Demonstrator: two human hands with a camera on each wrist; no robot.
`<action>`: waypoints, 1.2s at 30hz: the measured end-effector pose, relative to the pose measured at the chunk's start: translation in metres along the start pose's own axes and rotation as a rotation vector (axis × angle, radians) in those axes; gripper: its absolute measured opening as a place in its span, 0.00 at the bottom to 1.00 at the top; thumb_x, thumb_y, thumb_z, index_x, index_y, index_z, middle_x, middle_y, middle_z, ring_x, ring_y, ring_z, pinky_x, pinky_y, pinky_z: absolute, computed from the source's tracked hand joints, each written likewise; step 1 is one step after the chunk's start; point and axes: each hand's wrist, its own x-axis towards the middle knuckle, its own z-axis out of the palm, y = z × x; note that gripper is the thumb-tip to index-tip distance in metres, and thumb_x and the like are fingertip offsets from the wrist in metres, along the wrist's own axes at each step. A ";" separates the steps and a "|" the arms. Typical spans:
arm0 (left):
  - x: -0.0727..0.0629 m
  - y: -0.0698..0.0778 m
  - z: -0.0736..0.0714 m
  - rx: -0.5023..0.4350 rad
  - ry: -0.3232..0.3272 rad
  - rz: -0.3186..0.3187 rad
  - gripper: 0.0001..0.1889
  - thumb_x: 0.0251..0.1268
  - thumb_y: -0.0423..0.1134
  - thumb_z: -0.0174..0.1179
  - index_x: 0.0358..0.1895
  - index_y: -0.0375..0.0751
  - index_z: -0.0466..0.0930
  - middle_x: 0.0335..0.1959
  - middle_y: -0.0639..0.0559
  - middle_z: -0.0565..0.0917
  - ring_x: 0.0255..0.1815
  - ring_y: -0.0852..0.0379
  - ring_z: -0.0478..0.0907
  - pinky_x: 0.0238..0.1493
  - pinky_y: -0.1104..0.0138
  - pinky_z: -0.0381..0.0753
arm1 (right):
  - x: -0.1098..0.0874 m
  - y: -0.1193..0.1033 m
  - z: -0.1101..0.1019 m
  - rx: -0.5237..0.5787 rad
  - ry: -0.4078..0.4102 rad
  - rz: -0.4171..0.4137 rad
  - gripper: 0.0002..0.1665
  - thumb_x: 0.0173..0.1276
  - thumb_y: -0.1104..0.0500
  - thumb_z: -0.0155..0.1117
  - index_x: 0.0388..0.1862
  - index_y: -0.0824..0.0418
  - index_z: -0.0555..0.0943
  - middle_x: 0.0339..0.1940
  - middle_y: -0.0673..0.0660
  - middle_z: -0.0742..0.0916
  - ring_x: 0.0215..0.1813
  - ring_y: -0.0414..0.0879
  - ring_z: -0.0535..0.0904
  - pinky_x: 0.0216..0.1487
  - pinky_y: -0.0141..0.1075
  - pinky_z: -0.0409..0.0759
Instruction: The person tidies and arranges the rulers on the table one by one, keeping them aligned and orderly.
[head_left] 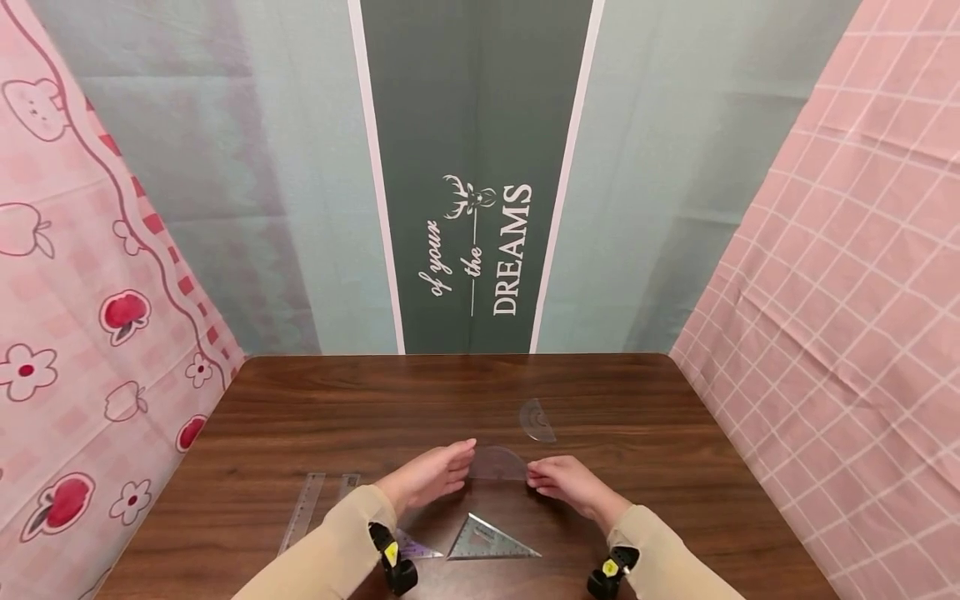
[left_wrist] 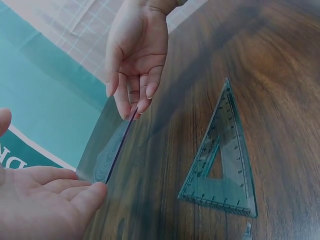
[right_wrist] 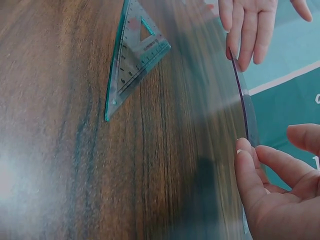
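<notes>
A clear, purple-tinted protractor [head_left: 498, 464] spans the gap between the two hands, its straight edge toward the person. My left hand [head_left: 433, 475] touches its left end with extended fingers [left_wrist: 82, 192], thumb held apart. At the opposite corner, the fingertips of my right hand [head_left: 566, 481] rest against the edge, and the right wrist view shows that thumb away from the protractor [right_wrist: 245, 107]. Nearer the person, a teal-edged set square [head_left: 489, 546] lies flat on the wooden table [head_left: 637, 417].
Beyond the hands lies a smaller clear protractor [head_left: 537, 422]. Two clear rulers [head_left: 303, 510] are at the left, one partly covered by the left arm. A purple-marked triangular piece [head_left: 417, 547] shows beside that sleeve. Curtains [head_left: 840, 250] enclose the table's back and sides.
</notes>
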 end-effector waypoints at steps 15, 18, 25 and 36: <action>0.011 -0.003 0.012 -0.021 -0.011 -0.015 0.41 0.71 0.51 0.44 0.67 0.16 0.41 0.69 0.23 0.43 0.69 0.28 0.41 0.67 0.45 0.47 | -0.011 0.009 -0.014 0.024 0.021 0.013 0.24 0.71 0.59 0.50 0.52 0.82 0.72 0.41 0.59 0.84 0.43 0.44 0.80 0.44 0.34 0.79; 0.012 -0.003 0.014 -0.022 -0.011 -0.019 0.41 0.70 0.52 0.44 0.67 0.17 0.42 0.69 0.23 0.44 0.69 0.28 0.42 0.67 0.45 0.47 | -0.014 0.008 -0.016 0.030 0.019 0.018 0.25 0.71 0.59 0.50 0.52 0.83 0.71 0.42 0.61 0.84 0.43 0.44 0.80 0.45 0.35 0.79; 0.015 -0.006 0.018 -0.023 -0.010 -0.030 0.41 0.70 0.52 0.44 0.67 0.17 0.44 0.69 0.23 0.46 0.69 0.28 0.43 0.67 0.45 0.49 | -0.021 0.008 -0.019 0.036 0.010 0.030 0.26 0.72 0.59 0.49 0.54 0.83 0.70 0.44 0.63 0.83 0.44 0.45 0.80 0.46 0.35 0.79; 0.017 -0.009 0.024 -0.031 -0.052 -0.035 0.41 0.71 0.52 0.44 0.68 0.17 0.42 0.69 0.23 0.44 0.69 0.28 0.42 0.67 0.46 0.48 | -0.028 0.010 -0.023 0.036 0.022 0.046 0.26 0.72 0.58 0.50 0.52 0.83 0.71 0.42 0.60 0.84 0.43 0.44 0.80 0.46 0.35 0.79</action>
